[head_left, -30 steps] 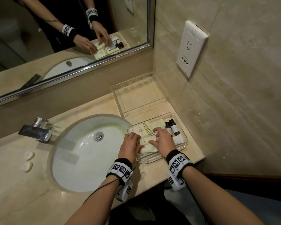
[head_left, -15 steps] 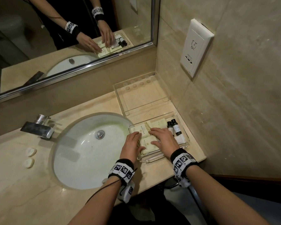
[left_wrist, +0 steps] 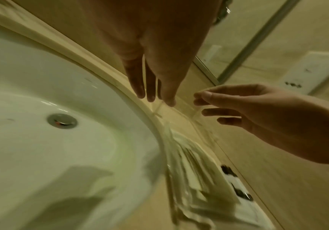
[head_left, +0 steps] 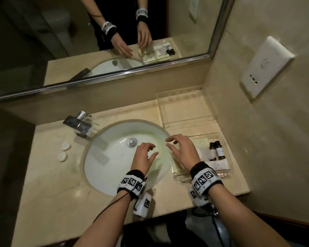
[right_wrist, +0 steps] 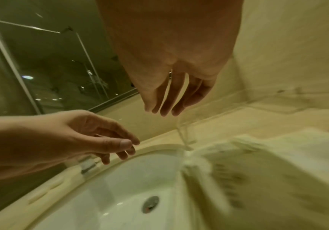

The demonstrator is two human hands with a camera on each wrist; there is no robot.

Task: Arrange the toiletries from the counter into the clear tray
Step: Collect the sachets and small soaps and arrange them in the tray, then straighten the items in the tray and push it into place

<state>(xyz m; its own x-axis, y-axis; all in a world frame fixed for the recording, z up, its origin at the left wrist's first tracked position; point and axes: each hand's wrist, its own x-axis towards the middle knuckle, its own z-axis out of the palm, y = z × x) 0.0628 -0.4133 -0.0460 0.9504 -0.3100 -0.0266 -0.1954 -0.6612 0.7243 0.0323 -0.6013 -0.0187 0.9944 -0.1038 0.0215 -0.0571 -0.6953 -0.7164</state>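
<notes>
Head view: both hands empty. Left hand (head_left: 144, 155) hangs over the sink basin (head_left: 114, 157), fingers loosely spread, nothing in them. Right hand (head_left: 183, 151) hovers at the basin-side edge of the clear tray (head_left: 227, 172), fingers apart and relaxed, not touching anything as far as the wrist views show. Tray sits on the counter (head_left: 48, 184) between basin and wall. Inside it: pale flat packets (head_left: 201, 142), partly hidden under the right hand, and two small dark bottles (head_left: 217, 152) standing upright at the wall side. A second clear tray (head_left: 185, 111) lies behind it, toward the mirror. Two small white round items (head_left: 63, 151) sit well apart, on the far side of the basin near the faucet (head_left: 80, 123); whether they count as toiletries, cannot tell. Risks, as judgement: tray edge lies just beside the basin rim, so a knock from the right wrist could push it over the lip or spill packets into the sink. Bottles look narrow and top-heavy; a brushing sleeve band could topple them. Reaching across the basin for the round items invites dropping one into the bowl.
</notes>
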